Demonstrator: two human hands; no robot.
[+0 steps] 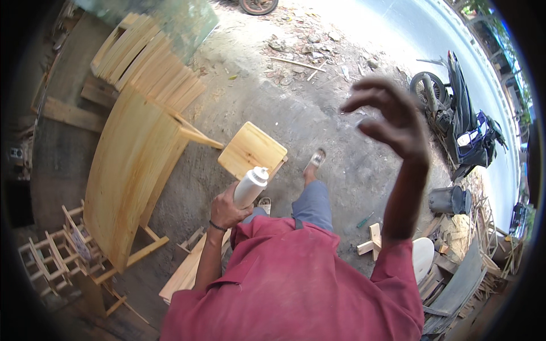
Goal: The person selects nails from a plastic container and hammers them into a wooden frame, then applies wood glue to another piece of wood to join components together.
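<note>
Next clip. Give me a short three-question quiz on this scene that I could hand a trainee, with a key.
1. True or false: the left hand holds a white bottle.
2. How is the right hand? A) closed on a screwdriver B) raised, fingers spread, holding nothing C) resting on the stool
3. What lies on the ground just beyond the bottle?

Key:
1. True; the grip wraps the bottle's lower part.
2. B.
3. A square pale wooden panel, beside a long curved wooden board.
</note>
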